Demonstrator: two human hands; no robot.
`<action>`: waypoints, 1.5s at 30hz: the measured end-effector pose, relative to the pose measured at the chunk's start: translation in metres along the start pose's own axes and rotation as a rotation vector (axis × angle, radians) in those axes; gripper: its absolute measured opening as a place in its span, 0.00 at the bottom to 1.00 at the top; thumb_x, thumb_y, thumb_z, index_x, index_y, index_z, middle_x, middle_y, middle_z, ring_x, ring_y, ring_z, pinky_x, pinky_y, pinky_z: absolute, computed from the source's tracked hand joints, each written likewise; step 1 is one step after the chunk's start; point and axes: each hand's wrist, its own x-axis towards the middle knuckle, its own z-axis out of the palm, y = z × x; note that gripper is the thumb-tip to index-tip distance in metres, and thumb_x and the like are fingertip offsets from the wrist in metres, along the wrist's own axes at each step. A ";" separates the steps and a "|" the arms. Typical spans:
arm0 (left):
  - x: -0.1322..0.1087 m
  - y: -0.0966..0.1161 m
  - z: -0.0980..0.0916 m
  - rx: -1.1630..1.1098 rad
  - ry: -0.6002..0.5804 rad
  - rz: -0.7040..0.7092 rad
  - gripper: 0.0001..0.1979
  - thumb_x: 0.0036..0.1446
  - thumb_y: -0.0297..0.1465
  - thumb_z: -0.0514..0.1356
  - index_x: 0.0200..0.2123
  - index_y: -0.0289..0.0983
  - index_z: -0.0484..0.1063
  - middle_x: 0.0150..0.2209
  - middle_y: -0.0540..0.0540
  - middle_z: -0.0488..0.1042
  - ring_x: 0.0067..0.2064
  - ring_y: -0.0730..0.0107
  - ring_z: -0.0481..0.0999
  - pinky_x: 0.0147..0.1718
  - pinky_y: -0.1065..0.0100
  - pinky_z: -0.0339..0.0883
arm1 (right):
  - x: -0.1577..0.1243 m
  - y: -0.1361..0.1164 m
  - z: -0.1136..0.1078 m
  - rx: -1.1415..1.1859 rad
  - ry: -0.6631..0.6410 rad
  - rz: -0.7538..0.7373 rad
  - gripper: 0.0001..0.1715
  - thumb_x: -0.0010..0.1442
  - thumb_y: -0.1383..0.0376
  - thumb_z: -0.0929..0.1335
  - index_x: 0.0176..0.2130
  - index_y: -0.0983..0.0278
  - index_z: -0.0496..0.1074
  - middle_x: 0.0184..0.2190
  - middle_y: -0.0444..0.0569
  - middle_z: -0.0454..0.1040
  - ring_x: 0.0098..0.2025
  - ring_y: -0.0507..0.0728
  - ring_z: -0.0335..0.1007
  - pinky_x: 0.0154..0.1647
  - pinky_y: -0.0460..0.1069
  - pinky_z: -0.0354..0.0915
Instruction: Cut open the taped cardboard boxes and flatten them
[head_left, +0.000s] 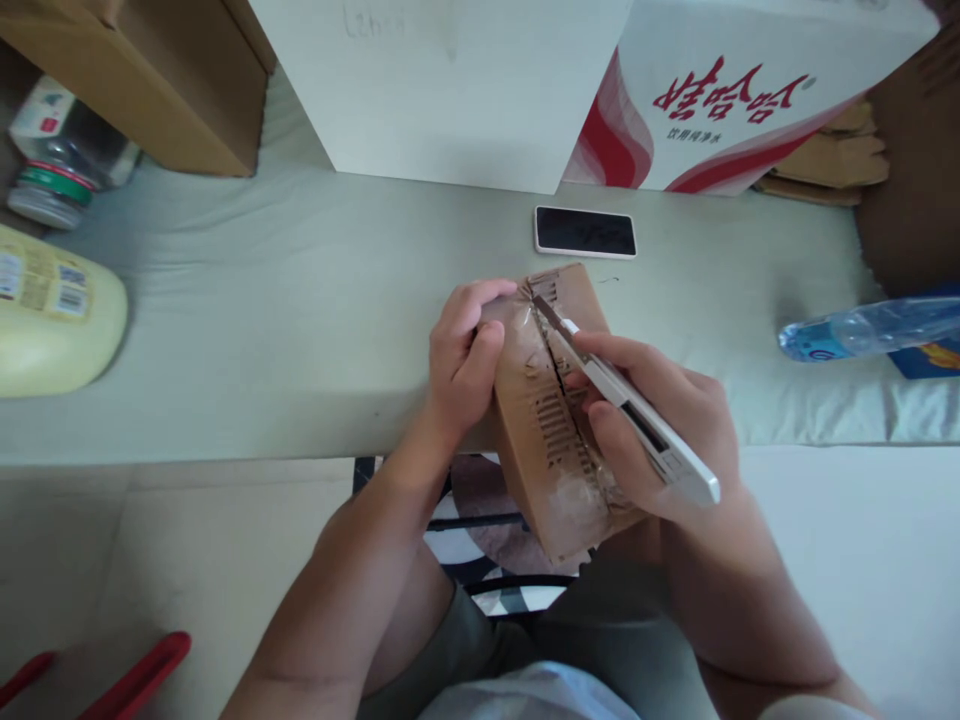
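Note:
A small brown cardboard box (525,400) with clear tape and printed letters lies tilted at the cloth-covered table's front edge, its near end sticking out past it. My left hand (466,350) grips the far left corner of the box, fingers bent over it. In my right hand (660,410) is a white box cutter (645,420), its blade out. The blade tip touches the tape near the far end of the seam. A dark slit runs along the seam, partly hidden by my right fingers.
A phone (585,232) lies beyond the box. Behind it stand a white carton (465,100) and a red-and-white carton (675,120). To the right lies a plastic water bottle (862,330); at left are a pale yellow bottle (60,330) and a clear jar (67,160).

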 end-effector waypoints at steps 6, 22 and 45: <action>-0.001 0.008 0.000 0.032 -0.018 -0.072 0.21 0.73 0.47 0.51 0.53 0.42 0.75 0.53 0.43 0.81 0.55 0.55 0.80 0.58 0.52 0.75 | -0.001 -0.001 0.000 -0.007 0.008 -0.010 0.21 0.66 0.61 0.67 0.57 0.61 0.75 0.40 0.51 0.86 0.33 0.58 0.84 0.38 0.52 0.81; 0.000 0.008 -0.001 0.010 -0.017 -0.028 0.17 0.72 0.42 0.52 0.52 0.42 0.75 0.52 0.43 0.81 0.55 0.57 0.80 0.57 0.55 0.75 | 0.000 -0.005 0.000 -0.095 -0.026 -0.062 0.21 0.66 0.63 0.67 0.58 0.61 0.74 0.45 0.53 0.86 0.40 0.60 0.85 0.42 0.53 0.80; -0.001 0.001 -0.001 0.019 -0.014 -0.010 0.19 0.74 0.46 0.51 0.54 0.44 0.74 0.52 0.44 0.81 0.54 0.59 0.80 0.56 0.55 0.75 | 0.002 -0.002 0.001 -0.086 -0.021 -0.049 0.20 0.65 0.62 0.67 0.55 0.59 0.74 0.43 0.51 0.85 0.40 0.59 0.84 0.39 0.51 0.79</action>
